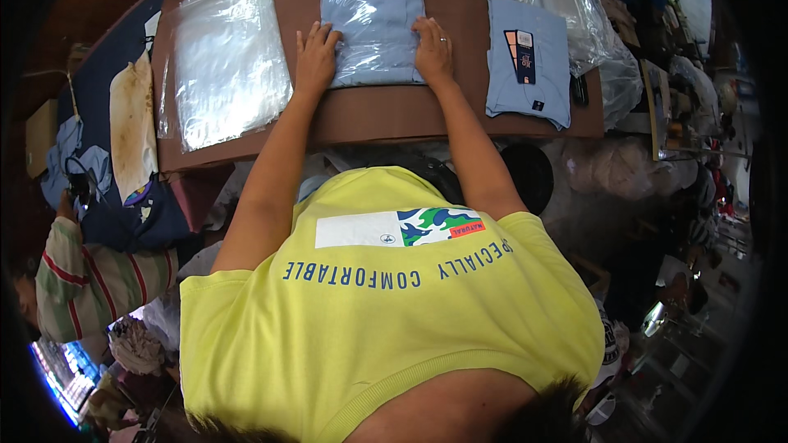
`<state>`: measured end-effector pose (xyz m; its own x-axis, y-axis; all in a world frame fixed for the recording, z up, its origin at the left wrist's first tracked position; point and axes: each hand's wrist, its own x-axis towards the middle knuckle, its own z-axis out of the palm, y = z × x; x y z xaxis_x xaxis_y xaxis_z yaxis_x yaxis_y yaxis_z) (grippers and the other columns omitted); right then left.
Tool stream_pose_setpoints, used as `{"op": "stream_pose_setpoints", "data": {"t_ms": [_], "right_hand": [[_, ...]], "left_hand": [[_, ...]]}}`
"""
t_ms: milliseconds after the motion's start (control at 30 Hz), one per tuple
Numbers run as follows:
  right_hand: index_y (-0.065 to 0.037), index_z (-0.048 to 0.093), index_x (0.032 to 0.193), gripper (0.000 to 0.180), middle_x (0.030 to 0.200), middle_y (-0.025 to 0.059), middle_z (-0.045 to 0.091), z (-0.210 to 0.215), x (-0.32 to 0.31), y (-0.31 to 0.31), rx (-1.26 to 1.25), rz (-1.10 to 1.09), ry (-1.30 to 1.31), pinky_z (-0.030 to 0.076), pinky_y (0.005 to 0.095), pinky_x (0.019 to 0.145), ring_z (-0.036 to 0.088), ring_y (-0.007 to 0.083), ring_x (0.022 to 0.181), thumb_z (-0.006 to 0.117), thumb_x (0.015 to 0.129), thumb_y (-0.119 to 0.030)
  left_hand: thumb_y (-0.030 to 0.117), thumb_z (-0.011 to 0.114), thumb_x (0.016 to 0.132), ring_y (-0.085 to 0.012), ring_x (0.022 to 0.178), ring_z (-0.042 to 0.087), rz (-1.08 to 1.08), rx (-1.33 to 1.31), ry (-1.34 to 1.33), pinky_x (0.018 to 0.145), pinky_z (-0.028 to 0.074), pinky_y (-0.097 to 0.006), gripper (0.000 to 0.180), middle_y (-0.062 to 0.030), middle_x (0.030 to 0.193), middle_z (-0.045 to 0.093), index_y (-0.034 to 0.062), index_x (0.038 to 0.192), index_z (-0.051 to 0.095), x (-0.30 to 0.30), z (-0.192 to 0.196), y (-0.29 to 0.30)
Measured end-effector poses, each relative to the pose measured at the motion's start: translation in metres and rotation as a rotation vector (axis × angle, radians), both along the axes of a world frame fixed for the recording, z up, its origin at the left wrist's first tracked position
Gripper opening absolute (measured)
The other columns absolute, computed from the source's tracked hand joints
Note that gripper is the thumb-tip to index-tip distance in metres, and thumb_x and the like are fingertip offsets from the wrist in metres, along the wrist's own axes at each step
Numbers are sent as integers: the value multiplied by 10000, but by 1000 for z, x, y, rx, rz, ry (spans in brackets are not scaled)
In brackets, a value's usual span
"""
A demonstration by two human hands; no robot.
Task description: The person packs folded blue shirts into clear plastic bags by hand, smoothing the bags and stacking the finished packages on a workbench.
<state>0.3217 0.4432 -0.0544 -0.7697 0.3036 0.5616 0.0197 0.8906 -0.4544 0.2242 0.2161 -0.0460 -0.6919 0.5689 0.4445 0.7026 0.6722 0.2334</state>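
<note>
folded light-blue garment in clear bag (371, 26), flat on brown table (386, 115)

Empty clear bags (226, 66), tagged blue folded shirt (528, 61), brown table (386, 115)

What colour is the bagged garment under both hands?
Light blue, in the head view: the bagged garment.

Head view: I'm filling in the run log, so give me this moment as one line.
left hand flat on bagged blue garment | right hand flat on it | empty clear bags left | tagged blue garment right | brown table
</note>
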Motion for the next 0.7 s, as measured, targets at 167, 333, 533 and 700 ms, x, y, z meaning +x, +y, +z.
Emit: {"op": "stream_pose_setpoints", "data": {"t_ms": [167, 333, 533, 700], "right_hand": [[-124, 585, 1039, 273, 1114, 54, 606, 23, 24, 3, -111, 105, -445, 340, 480, 965, 523, 251, 1130, 426, 838, -30], [-188, 549, 1241, 529, 1337, 43, 495, 4, 104, 8, -5, 368, -423, 291, 469, 1022, 434, 228, 1259, 453, 763, 19], [-166, 244, 1446, 867, 1528, 40, 168, 45, 150, -2, 298, 530, -792, 146, 476, 1114, 147, 289, 1401, 605, 660, -106], [-192, 369, 1391, 775, 1482, 45, 281, 33, 156, -7, 247, 496, -624, 186, 481, 1096, 251, 285, 1357, 652, 673, -126]], "left_hand": [[112, 494, 874, -281, 1261, 412, -1, 25, -104, 1072, 195, -547, 194, -72, 1265, 528, 152, 1045, 578, 24, -1, -16], [115, 508, 863, -262, 1282, 385, -112, -74, -175, 1074, 177, -558, 300, -46, 1316, 493, 173, 1150, 573, 80, 10, -70], [107, 539, 744, -307, 1374, 213, -355, -404, -360, 1101, 85, -559, 654, -49, 1474, 288, 187, 1377, 394, 102, 51, -116], [100, 599, 684, -325, 1377, 186, -293, -365, -241, 1096, 108, -557, 752, -50, 1493, 255, 211, 1390, 369, 116, 28, -116]]}}
